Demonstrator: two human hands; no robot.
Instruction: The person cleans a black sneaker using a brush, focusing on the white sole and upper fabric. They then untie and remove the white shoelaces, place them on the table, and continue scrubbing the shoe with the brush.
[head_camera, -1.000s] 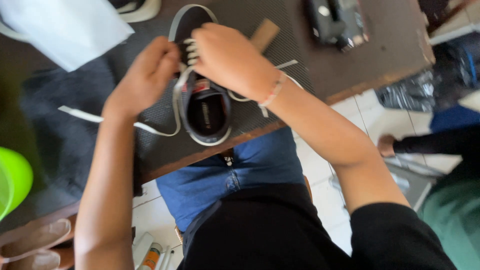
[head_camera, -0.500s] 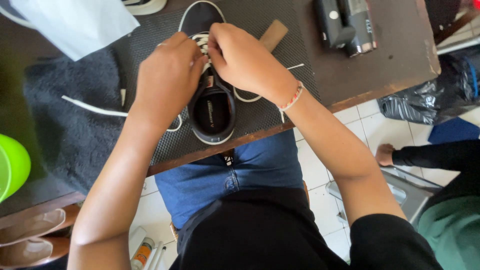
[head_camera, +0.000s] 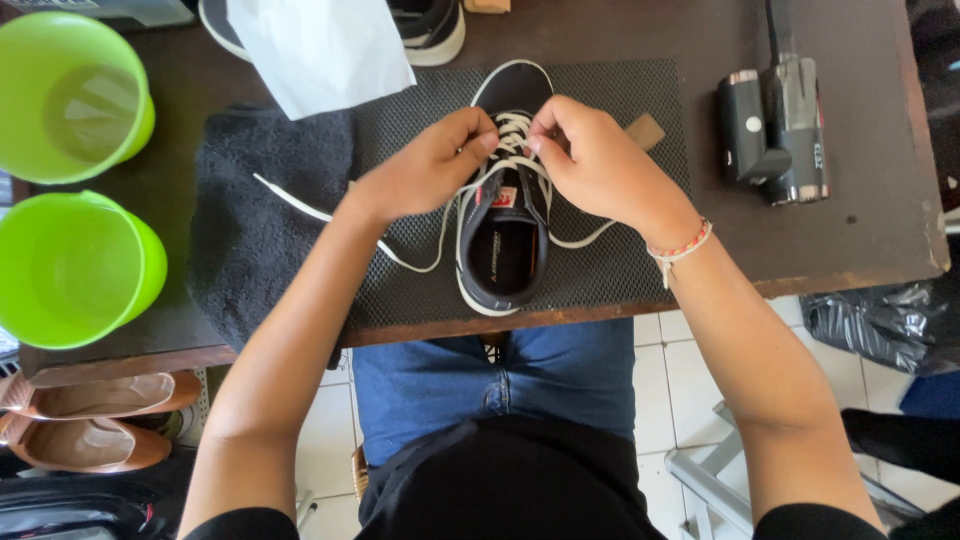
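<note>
One dark sneaker (head_camera: 503, 225) with a white sole lies on a black mesh mat (head_camera: 620, 270) near the front edge of a dark wooden table (head_camera: 880, 230), its toe pointing away from the person and its opening toward them. One white lace (head_camera: 300, 205) runs through its eyelets; one loose end trails left across a dark grey towel (head_camera: 250, 240), and another loops out to the right of the shoe on the mat.

Both hands meet over the upper eyelets. The left hand (head_camera: 425, 168) is closed in a pinch, thumb and forefinger gripping the lace just left of the tongue, the other fingers curled under. The right hand (head_camera: 595, 160) is likewise curled, its fingertips pinching the lace at the right side of the eyelets; a thin beaded bracelet (head_camera: 680, 247) circles its wrist. The two forearms come in from the bottom corners and converge on the shoe, elbows spread wide, wrists raised slightly above the mat.

Further out, a second sneaker (head_camera: 430, 30) sits at the table's far edge, partly covered by one white sheet of paper or plastic (head_camera: 315, 45). Two bright green plastic cups (head_camera: 75, 95) stand at the left, one behind the other. One black and silver handheld device (head_camera: 775, 125) lies to the right of the mat. Below the table's left side, two brown flat shoes (head_camera: 90, 420) rest on a shelf or the floor.
</note>
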